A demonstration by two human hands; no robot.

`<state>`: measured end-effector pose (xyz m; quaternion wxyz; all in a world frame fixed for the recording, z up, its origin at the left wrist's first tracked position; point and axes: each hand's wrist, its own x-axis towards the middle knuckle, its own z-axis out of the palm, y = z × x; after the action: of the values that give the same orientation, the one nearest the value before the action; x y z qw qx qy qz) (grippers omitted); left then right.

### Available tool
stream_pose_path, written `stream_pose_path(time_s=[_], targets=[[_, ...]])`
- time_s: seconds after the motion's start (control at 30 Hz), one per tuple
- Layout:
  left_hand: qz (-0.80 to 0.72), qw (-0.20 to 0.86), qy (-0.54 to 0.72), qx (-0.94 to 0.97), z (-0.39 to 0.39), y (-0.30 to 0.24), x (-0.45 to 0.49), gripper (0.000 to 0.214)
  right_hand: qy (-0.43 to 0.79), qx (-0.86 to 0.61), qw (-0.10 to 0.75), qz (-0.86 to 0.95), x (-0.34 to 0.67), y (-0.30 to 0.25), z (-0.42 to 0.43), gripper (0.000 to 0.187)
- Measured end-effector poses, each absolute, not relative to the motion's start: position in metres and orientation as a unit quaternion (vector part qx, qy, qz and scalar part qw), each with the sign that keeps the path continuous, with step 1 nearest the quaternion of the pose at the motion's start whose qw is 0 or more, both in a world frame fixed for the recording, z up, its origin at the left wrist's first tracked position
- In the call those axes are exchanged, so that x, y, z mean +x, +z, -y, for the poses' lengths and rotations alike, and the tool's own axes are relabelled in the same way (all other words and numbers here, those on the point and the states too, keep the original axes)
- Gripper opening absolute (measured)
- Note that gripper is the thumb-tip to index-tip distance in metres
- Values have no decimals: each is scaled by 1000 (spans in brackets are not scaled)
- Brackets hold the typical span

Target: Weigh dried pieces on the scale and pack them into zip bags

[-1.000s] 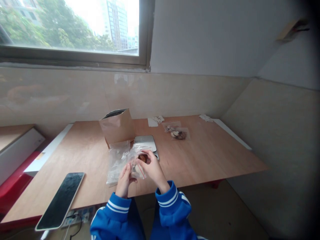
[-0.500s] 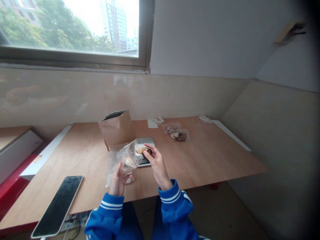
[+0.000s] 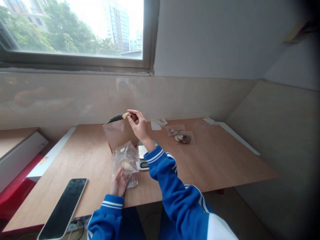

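Right hand (image 3: 140, 126) is up at the mouth of the paper bag (image 3: 120, 136), pinching a tan-and-brown piece (image 3: 127, 115) between thumb and fingers (image 3: 135, 115). Fingers are closed on it, not open at all. Piece sits at the fingertips, right on the bag's dark-lined top edge (image 3: 114, 119). Can't tell from this angle whether it is past the edge or just above it.

Step in hand, as I read it: piece at the paper bag opening, not released. Next move calls for a clean release over the opening, since fingers opening here could drop it inside or catch the rim.

Left hand (image 3: 120, 182) is low on the desk (image 3: 200, 160), fingers curled around the lower part of the clear plastic bag (image 3: 126, 158), which has a pale lump (image 3: 128, 167) inside. Grip strength unclear.

Scale (image 3: 143, 150) sits just right of the paper bag. Two small clear bags (image 3: 183, 137) with brown pieces lie farther right, well apart from both hands. Phone (image 3: 63, 209) lies face up at left.
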<state>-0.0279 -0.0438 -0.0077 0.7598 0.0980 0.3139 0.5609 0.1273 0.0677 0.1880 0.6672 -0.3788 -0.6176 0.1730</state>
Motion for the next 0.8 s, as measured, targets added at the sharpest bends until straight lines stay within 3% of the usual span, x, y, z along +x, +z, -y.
stream_pose_path(time_s=[0.23, 0.57, 0.8], targets=[[-345, 745, 560, 114, 44, -4, -26, 26, 104, -429, 603, 665, 109, 168, -107, 21], [-323, 763, 546, 120, 45, -3, -26, 30, 39, -482, 491, 725, 120, 176, -82, 21], [-362, 741, 556, 101, 45, -3, -24, 25, 18, -515, 430, 742, 123, 187, -65, 36]])
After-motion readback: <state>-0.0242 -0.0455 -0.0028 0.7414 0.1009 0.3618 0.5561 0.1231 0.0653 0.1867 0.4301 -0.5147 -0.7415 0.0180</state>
